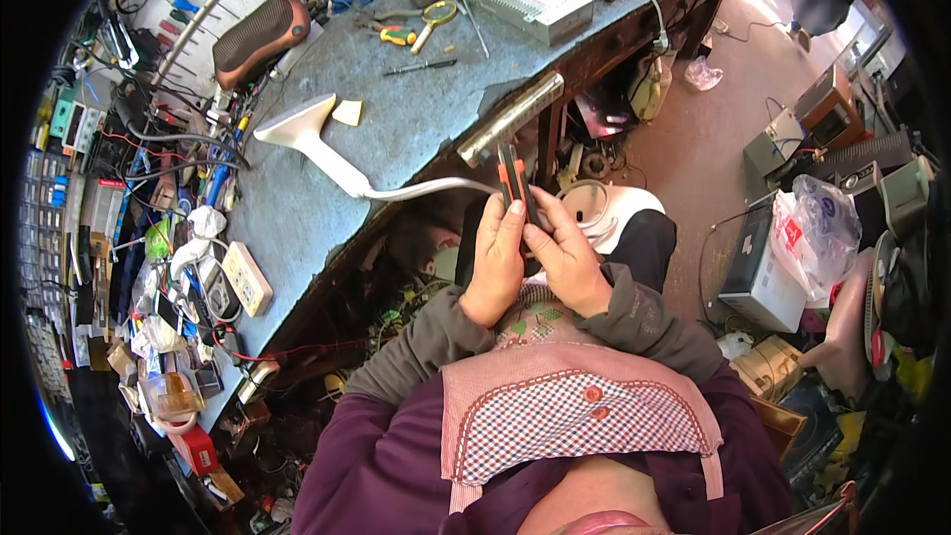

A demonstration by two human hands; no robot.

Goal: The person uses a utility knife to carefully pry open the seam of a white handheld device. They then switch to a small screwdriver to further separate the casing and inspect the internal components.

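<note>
My left hand [497,256] and my right hand [569,260] are close together above my lap, both closed around an upright black-and-orange hand tool [513,178]. Its working end is too small to make out. Just behind my hands passes a white cord [436,185]. It runs from a white handheld device [327,154] with a wide, flat head, which lies on the blue workbench [416,124]. Beyond my right hand, a white rounded piece [634,206] with a loop of white tubing or cord rests by my knee.
On the bench lie a grey metal box [530,2], a yellow-rimmed magnifying glass [433,22], a pen-like tool [420,66] and a brown massage cushion [262,42]. Cluttered parts and wires line the left side. Plastic bags [817,238] and boxes stand on the floor at right.
</note>
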